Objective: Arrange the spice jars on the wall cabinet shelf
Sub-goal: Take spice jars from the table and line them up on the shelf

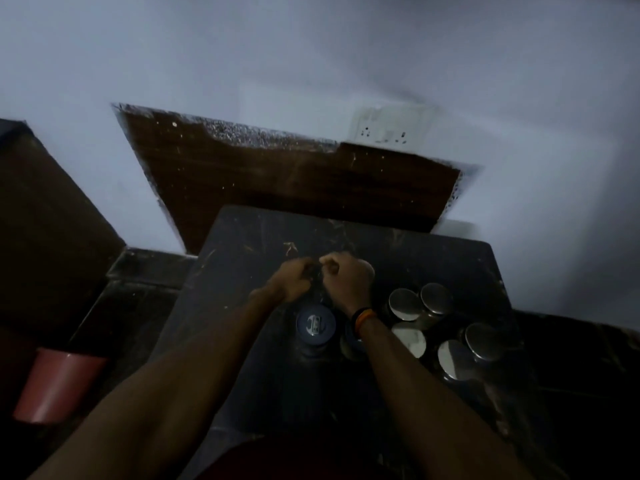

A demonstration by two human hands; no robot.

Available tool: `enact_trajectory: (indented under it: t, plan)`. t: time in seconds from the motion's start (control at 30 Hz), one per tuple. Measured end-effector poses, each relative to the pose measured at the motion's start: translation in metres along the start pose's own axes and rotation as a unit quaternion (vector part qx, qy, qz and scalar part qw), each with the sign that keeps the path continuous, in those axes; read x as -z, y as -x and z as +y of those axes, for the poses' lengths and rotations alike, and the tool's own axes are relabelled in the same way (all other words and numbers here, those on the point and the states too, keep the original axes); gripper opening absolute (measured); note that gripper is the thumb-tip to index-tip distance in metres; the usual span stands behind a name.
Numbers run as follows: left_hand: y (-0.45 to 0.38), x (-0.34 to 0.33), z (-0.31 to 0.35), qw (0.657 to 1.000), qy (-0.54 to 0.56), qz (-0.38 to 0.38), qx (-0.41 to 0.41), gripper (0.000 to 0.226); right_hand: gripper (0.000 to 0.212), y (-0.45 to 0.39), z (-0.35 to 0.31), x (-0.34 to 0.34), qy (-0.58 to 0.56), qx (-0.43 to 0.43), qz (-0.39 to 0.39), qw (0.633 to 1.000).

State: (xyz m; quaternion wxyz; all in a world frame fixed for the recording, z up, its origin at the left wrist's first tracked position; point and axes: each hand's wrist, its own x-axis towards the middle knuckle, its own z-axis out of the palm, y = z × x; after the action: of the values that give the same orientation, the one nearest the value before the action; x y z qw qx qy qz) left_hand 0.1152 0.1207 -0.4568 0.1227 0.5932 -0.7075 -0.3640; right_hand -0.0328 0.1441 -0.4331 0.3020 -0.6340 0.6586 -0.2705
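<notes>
Steel-lidded spice jars (446,327) stand in a close group on the right part of the dark counter (249,244), their round lids shining a little in the weak light, and none of them is on a shelf yet; the wall cabinet shelf itself does not show in this view. The person reaches both arms forward over the counter. The left hand (294,280) and the right hand (346,277) meet at the middle, both with fingers curled, and they seem to work together on some small dark thing between them, but the picture is too dim and blurred to tell what it is or whether each hand truly pinches it. Just below the hands stands a jar with a blue lid (316,323), near the right wrist, which wears a dark band (362,318). At the far left, lower down, there is a reddish bucket (59,386), and a white switch plate (384,133) sits on the pale wall behind. Judged from this, the arranging has not really begun: the hands appear busy with a preparing step, perhaps closing or opening something. The next move would ask the person to free one hand, take a jar by its side in a firm hold, and lift it upright toward the shelf, with care not to knock its touching neighbours
</notes>
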Motion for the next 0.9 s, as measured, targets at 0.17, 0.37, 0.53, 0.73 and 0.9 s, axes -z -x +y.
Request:
enact_trajectory:
  t: [0.17, 0.37, 0.53, 0.73, 0.9]
  plan:
    - [0.017, -0.039, -0.024, 0.996, 0.066, 0.002, 0.059, 0.033, 0.029, 0.048, 0.042, -0.038, 0.092, -0.011, 0.002, 0.996]
    - [0.027, -0.058, -0.035, 0.982, 0.143, 0.023, 0.120, 0.025, 0.074, 0.072, 0.074, -0.049, 0.195, 0.039, -0.041, 0.979]
    - [0.034, -0.067, -0.036, 0.970, 0.189, 0.029, 0.146, 0.029, 0.092, 0.075, 0.082, -0.057, 0.242, 0.059, -0.050, 0.967]
    - [0.037, -0.071, -0.034, 0.950, 0.258, 0.059, 0.166, 0.027, 0.091, 0.073, 0.080, -0.065, 0.240, 0.034, -0.038, 0.970]
    - [0.043, -0.071, -0.033, 0.916, 0.342, 0.109, 0.177, 0.027, 0.087, 0.065, 0.063, -0.066, 0.211, -0.011, -0.018, 0.977]
